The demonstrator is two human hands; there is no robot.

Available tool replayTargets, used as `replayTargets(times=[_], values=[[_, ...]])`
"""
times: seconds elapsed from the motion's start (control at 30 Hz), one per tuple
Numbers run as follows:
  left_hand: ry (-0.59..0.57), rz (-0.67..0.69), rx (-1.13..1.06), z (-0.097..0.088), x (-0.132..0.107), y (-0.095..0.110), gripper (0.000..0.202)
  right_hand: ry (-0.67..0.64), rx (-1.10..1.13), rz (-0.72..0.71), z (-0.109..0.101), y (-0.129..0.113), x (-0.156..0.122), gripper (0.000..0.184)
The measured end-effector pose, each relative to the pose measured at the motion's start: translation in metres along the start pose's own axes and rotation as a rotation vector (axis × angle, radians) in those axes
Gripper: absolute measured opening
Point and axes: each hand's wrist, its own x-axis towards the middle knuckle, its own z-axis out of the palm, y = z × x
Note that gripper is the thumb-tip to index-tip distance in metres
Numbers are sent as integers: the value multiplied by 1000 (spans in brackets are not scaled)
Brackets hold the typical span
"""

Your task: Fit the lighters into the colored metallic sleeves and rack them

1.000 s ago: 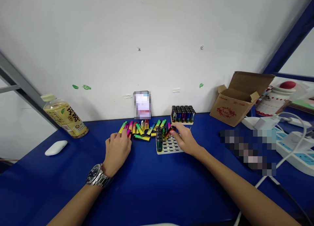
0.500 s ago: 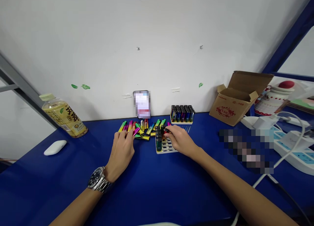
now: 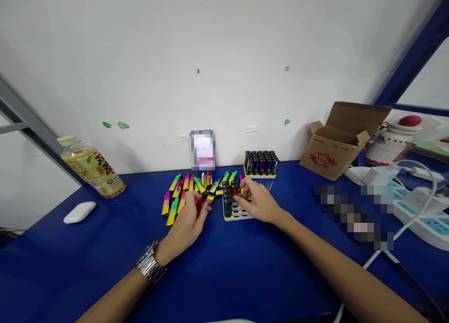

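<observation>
A heap of bright multicoloured lighters [image 3: 187, 186] lies on the blue table [image 3: 224, 267] near the wall. My left hand [image 3: 187, 222], with a metal watch on the wrist, is closed round a red lighter [image 3: 201, 202] at the heap's right edge. Beside it stands a white slotted tray [image 3: 237, 211] holding several upright lighters in its left rows. My right hand [image 3: 257, 201] rests over the tray, its fingers pinching a red lighter [image 3: 235, 190] that stands in a slot. A second tray [image 3: 261, 164], full of lighters, stands by the wall.
A tea bottle [image 3: 91, 166] and a white mouse-like object [image 3: 80, 212] lie at the left. An open cardboard box [image 3: 342, 143] sits at the right, with power strips [image 3: 419, 210] and white cables beyond it. A small blurred card [image 3: 203, 150] leans on the wall.
My left hand has moved right out of the heap with a red lighter, uncovering several lighters at the left. My right hand has brought its red lighter down into the tray's left rows.
</observation>
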Motion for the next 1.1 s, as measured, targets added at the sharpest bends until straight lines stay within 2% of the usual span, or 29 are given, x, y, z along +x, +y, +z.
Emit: replayTargets(times=[0.07,0.13,0.27,0.4,0.57,0.67,0.77,0.87,1.1], values=[[-1,-43,-61,1,-1,3,24,-13,-38,-22,1,1,0,16],[9,-84,-13,0,-1,9,34,-19,-77,-37,2,0,1,16],[11,-99,27,-3,-2,17,35,-29,-95,-38,2,-2,1,18],[-16,-123,-121,0,-2,13,29,-29,-110,-39,1,-3,1,18],[127,-173,-325,4,-3,11,31,-43,-115,-30,1,-4,1,17],[98,-215,-428,4,-4,12,39,-50,-121,-32,1,-4,1,16],[73,-289,-390,4,-4,8,46,-52,-124,-30,1,-5,2,17],[87,-335,-328,5,-4,2,43,-59,-125,-22,1,-5,2,18],[113,-345,-266,7,-4,1,39,-65,-126,-23,1,-4,1,17]])
